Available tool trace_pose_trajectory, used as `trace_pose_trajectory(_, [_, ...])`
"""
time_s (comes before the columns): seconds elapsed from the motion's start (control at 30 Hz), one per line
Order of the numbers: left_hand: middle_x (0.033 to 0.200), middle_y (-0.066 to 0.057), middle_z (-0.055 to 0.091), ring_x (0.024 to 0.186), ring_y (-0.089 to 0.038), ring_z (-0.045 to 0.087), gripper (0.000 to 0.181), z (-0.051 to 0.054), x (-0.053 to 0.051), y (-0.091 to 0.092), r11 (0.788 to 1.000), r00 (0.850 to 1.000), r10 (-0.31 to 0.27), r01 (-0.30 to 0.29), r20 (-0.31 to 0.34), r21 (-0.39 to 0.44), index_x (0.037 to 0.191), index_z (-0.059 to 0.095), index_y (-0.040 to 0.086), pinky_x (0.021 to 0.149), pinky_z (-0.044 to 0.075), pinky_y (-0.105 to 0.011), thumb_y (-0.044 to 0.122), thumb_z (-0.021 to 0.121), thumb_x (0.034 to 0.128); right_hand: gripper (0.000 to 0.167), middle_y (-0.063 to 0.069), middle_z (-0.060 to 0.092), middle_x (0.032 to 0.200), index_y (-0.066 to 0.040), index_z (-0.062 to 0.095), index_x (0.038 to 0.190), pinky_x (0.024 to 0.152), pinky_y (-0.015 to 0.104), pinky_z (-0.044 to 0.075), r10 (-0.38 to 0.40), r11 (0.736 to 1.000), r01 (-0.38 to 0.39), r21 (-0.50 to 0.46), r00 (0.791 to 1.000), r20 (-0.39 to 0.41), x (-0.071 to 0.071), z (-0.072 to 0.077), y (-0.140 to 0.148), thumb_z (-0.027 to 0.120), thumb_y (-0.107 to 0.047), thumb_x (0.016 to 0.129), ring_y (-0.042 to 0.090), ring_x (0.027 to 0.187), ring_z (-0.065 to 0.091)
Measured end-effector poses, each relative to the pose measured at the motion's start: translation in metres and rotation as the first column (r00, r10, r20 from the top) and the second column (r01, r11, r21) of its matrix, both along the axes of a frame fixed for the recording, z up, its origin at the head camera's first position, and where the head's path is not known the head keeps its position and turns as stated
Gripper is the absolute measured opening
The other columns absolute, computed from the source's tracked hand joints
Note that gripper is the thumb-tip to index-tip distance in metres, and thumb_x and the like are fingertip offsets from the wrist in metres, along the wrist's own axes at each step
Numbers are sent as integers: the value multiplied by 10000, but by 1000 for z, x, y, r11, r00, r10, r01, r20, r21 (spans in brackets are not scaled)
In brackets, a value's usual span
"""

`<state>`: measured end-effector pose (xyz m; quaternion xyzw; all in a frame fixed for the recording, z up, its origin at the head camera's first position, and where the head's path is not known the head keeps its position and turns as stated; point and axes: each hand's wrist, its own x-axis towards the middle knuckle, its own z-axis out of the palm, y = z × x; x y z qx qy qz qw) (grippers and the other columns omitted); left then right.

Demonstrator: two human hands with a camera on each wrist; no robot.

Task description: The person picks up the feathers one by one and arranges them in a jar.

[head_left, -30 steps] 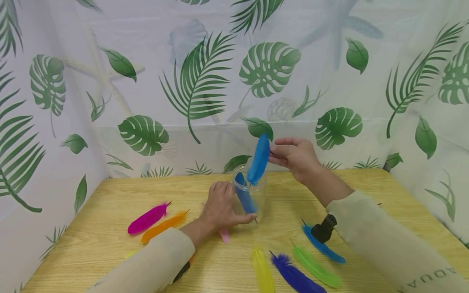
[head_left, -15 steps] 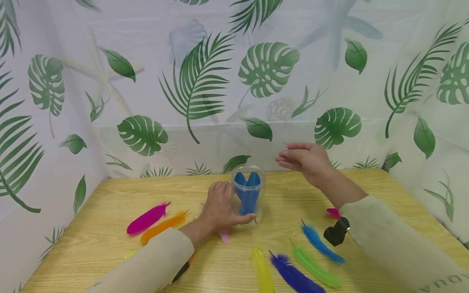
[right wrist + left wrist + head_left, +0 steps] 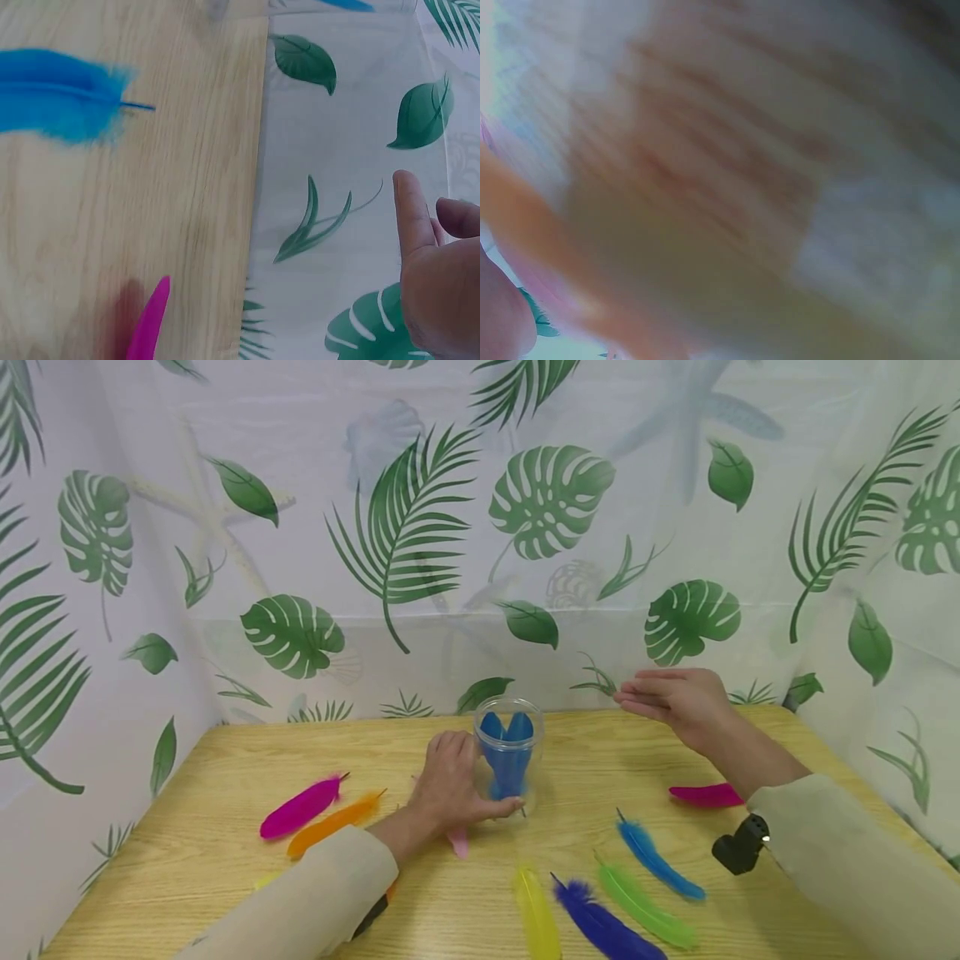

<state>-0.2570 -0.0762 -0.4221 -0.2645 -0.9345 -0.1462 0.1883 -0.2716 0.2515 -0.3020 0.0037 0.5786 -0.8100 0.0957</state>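
A clear plastic jar (image 3: 531,777) stands on the table near its back edge. Two blue feathers (image 3: 508,752) are inside it, their rounded tips near the rim. My left hand (image 3: 450,785) holds the jar from the left, thumb across its lower front and fingers partly hidden behind. In the left wrist view everything is too close and blurred to read. To the right of the jar, my right hand (image 3: 675,702) is raised above the table, fingers extended and holding nothing. The right wrist view shows that hand (image 3: 439,277) too, near a blue feather (image 3: 52,90) and a magenta feather (image 3: 150,322).
On the right lie blue (image 3: 660,860), green (image 3: 645,906), purple (image 3: 603,920), yellow (image 3: 537,914) and magenta feathers (image 3: 707,794). Magenta (image 3: 300,810) and orange feathers (image 3: 337,824) lie left. A pink feather (image 3: 458,842) is partly under the left hand. A leaf-patterned cloth (image 3: 420,668) hangs behind.
The second blue feather dropped from my right hand into the jar. That hand then moved right, away from the jar, uncovering the magenta feather. The left hand stayed in place.
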Motion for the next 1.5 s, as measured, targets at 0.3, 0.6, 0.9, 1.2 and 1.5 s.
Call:
trace_pose_trajectory(0.3, [1180, -95, 615, 1173, -290, 513, 967, 1, 0, 0, 1000, 1000, 7, -7, 11, -4, 1357, 492, 48, 1089, 356, -463, 743, 693, 715, 259, 80, 763, 928, -96, 774, 898, 825, 362, 585, 3, 1000, -2, -20, 999, 34, 4, -10, 31, 566, 38, 972, 240, 905, 755])
trace_pose_trajectory(0.6, [1178, -99, 614, 1163, -288, 507, 980, 0, -1, 0, 1000, 1000, 7, -7, 8, -2, 1367, 487, 46, 1074, 361, -457, 742, 698, 711, 224, 100, 763, 906, -72, 768, 886, 814, 370, 590, -22, 1000, 23, -11, 999, 41, 8, -19, 61, 585, 27, 968, 243, 892, 757])
trace_pose_trajectory(0.9, [1174, -95, 613, 1162, -286, 511, 950, 0, -1, 0, 1000, 1000, -5, 5, 7, 8, 1341, 503, 52, 1065, 368, -456, 737, 699, 712, 198, 107, 764, 897, -66, 737, 892, 781, 393, 595, -45, 998, 49, -44, 997, 68, 13, -28, 88, 574, 6, 979, 280, 869, 759])
trace_pose_trajectory(1.2, [1160, -91, 612, 1156, -286, 514, 968, 0, 0, 0, 1000, 1000, 3, -3, 1, -4, 1345, 500, 43, 1064, 370, -455, 748, 693, 710, 248, 95, 765, 876, -63, 767, 865, 781, 369, 596, -69, 997, 71, -18, 994, 81, 14, -40, 116, 562, -2, 989, 256, 854, 761])
trace_pose_trajectory(1.5, [1150, -86, 613, 1143, -276, 518, 956, 0, -1, 1, 1000, 1000, 7, -7, -11, -14, 1330, 513, 48, 1056, 378, -448, 754, 687, 709, 276, 89, 760, 845, -71, 761, 825, 765, 351, 601, -98, 995, 98, 3, 986, 132, 13, -56, 139, 554, 7, 990, 239, 820, 762])
